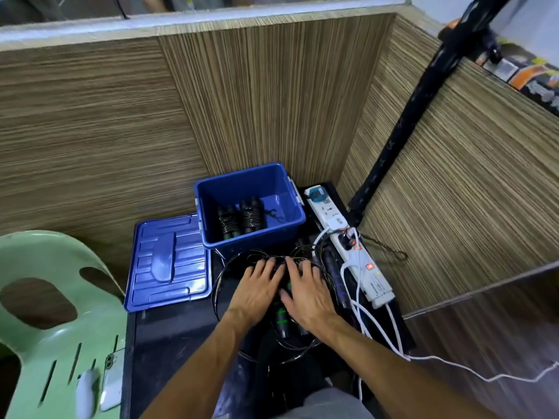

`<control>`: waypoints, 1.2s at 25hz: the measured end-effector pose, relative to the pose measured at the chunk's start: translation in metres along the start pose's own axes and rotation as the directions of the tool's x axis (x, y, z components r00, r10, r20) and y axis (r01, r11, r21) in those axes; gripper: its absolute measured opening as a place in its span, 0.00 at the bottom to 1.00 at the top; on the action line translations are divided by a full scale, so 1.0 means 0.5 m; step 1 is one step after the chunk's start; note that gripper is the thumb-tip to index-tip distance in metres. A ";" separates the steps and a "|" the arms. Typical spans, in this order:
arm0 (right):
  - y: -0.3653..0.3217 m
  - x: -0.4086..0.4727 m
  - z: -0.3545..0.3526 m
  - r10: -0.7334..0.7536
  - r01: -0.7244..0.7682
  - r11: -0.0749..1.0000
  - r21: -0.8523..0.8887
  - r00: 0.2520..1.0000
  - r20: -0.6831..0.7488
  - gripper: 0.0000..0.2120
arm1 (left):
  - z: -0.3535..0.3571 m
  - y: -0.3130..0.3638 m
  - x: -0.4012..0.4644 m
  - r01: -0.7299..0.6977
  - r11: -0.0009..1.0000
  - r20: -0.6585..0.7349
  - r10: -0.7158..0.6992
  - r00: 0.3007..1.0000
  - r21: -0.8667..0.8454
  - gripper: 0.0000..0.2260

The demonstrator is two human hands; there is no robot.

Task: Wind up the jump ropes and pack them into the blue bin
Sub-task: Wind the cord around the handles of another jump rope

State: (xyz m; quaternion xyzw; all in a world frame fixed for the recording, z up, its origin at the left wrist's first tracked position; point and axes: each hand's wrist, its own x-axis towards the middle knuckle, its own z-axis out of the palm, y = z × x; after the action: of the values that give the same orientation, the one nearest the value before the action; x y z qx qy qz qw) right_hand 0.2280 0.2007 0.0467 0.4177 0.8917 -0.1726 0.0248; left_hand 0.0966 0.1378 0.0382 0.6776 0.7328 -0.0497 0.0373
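The blue bin stands open at the back of the black table and holds two wound jump ropes side by side. In front of it lies a loose black jump rope in wide loops, its black handles with green rings between my wrists. My left hand and my right hand rest flat on the rope pile with fingers spread, touching the cord near the bin. Whether either hand pinches the cord is hidden. Another black handle lies to the right.
The bin's blue lid lies flat left of the bin. A white power strip with white cables runs along the table's right edge. A green plastic chair with a phone on it stands at left. Wood-grain walls enclose the corner.
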 end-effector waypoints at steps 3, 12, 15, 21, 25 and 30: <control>-0.011 -0.040 0.039 0.124 -0.133 0.990 0.044 0.978 0.170 0.46 | 0.012 0.031 -0.007 -0.025 0.998 0.210 0.011 0.978 0.064 0.35; -0.059 -0.055 0.125 0.266 -0.295 0.953 0.070 0.924 0.276 0.55 | 0.063 0.034 0.002 -0.040 0.985 0.233 -0.001 0.972 0.168 0.34; -0.058 -0.050 0.136 0.286 -0.305 0.949 0.073 0.937 0.201 0.50 | 0.071 0.029 0.021 -0.044 0.983 0.196 0.008 0.981 0.179 0.34; -0.037 -0.040 0.084 0.158 -0.158 0.987 -0.016 0.987 -0.025 0.48 | 0.018 0.008 0.036 -0.030 0.978 0.068 0.016 0.998 0.204 0.32; -0.007 -0.011 -0.010 -0.169 0.153 0.978 -0.140 0.979 -0.114 0.52 | -0.048 -0.065 0.039 -0.130 0.978 -0.073 0.144 0.987 0.164 0.40; 0.010 0.053 -0.176 -0.387 0.325 0.900 -0.290 0.903 -0.186 0.51 | -0.196 -0.123 0.088 -0.246 0.953 -0.309 0.290 0.906 0.174 0.30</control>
State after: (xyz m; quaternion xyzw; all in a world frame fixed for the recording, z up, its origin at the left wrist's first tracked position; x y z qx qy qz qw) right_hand 0.2235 0.2522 0.1227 0.2575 0.9643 -0.0079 -0.0618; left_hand 0.0329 0.1888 0.1313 0.7716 0.6234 0.0223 -0.1243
